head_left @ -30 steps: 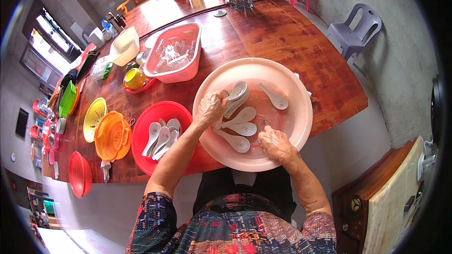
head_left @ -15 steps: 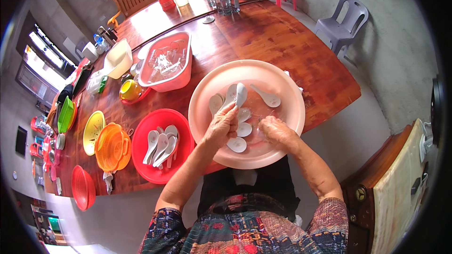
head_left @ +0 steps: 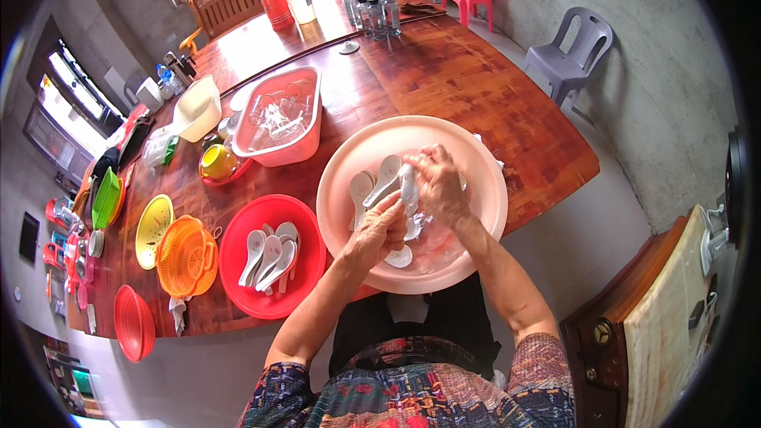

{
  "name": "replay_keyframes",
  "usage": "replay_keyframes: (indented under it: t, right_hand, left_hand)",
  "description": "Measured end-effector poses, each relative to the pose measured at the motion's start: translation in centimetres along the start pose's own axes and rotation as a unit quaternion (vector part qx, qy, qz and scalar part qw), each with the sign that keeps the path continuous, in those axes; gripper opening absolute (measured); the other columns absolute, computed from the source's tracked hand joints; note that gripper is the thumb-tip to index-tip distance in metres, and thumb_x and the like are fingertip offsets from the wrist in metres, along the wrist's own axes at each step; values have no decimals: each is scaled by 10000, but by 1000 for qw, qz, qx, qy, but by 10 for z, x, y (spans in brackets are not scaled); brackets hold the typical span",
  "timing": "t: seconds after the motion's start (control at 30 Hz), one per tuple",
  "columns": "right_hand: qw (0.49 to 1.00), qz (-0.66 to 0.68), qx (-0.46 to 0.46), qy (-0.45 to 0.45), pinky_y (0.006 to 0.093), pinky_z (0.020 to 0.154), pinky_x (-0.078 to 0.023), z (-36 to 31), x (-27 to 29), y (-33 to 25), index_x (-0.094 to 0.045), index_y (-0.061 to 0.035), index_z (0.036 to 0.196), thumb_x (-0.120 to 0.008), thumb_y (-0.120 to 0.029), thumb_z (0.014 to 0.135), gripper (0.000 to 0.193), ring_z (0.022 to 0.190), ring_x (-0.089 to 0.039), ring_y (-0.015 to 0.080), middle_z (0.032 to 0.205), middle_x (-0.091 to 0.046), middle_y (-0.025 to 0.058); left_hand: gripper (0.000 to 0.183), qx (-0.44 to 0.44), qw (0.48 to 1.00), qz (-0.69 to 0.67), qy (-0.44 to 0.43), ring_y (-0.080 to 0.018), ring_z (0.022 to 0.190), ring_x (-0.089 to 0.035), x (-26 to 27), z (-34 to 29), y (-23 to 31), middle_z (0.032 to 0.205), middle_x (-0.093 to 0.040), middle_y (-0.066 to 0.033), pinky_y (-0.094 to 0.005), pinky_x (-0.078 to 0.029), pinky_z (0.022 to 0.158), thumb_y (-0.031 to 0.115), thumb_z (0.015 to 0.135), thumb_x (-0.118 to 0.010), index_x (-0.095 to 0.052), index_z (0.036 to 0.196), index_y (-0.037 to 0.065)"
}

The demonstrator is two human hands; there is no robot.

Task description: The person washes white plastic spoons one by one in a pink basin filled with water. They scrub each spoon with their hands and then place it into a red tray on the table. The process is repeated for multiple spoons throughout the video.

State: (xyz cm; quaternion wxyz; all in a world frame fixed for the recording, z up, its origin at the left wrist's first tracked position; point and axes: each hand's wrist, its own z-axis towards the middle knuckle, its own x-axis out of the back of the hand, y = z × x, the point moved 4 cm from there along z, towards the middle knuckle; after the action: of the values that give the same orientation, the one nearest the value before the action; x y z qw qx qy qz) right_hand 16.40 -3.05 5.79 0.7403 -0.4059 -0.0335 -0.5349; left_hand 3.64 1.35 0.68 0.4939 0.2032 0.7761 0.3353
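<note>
Here's the left hand (head_left: 380,231), its grip pinched low on what looks like a white ceramic spoon (head_left: 408,182), over the wide peach plastic basin (head_left: 357,143)! The right hand (head_left: 437,186) clenches a crumpled white cloth or tissue (head_left: 414,226) against it, hiding most of the spoon. It looks like wiping, and good form means a steady pinch, the thumb pressing into the bowl's curve, then a turn for the back. Best kept low, since smooth glaze may slip! More spoons (head_left: 361,188) lie in the basin; others fill the round red plastic dish (head_left: 309,285) leftward on the glossy wooden surface (head_left: 476,95).
</note>
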Motion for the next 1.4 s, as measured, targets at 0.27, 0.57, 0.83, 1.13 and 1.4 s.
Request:
replay_keyframes:
  t: [0.27, 0.57, 0.83, 1.13, 1.4]
  right_hand:
    - [991, -87, 89, -49, 434, 978, -346, -32, -6, -36, -639, -15, 962, -539, -19, 778, 209, 1113, -484, 312, 1068, -590, 154]
    - [972, 148, -185, 5, 340, 810, -470, 1, 2, 9, -626, -3, 997, -533, -19, 803, 216, 906, -597, 266, 947, -628, 162]
    - [962, 147, -219, 73, 355, 723, -499, -12, -28, 18, -611, 10, 990, -522, -16, 801, 210, 803, -635, 290, 890, -638, 185]
    - [938, -165, -167, -254, 423, 702, -502, -39, -1, 48, -598, -16, 912, -466, -69, 811, 175, 799, -632, 329, 834, -627, 201]
    - [917, 18, -189, -350, 392, 750, -491, -48, 5, 29, -611, 9, 823, -563, -152, 759, 180, 867, -596, 369, 839, -582, 233]
  left_hand:
    - [250, -9, 999, 42, -5, -29, 484, -219, 10, 0, -6, 600, -234, 80, -186, -212, 432, 269, 938, -453, -458, 1173, 182]
    - [284, -53, 991, 125, -2, -33, 567, -383, 1, 0, 7, 692, -452, 53, -181, -325, 505, 254, 919, -490, -451, 1175, 137]
    - [327, -179, 941, 258, 125, -60, 632, -489, 1, 1, 7, 814, -544, -9, -200, -417, 497, 201, 941, -392, -353, 1258, 127]
    - [289, -41, 992, 0, 118, -41, 458, -293, 8, -2, 3, 722, -405, 18, -164, -211, 381, 431, 905, -455, -425, 1062, 190]
    - [372, 33, 981, -160, 101, -102, 550, -355, 19, 4, -5, 797, -443, -14, -202, -253, 406, 485, 918, -360, -446, 1063, 153]
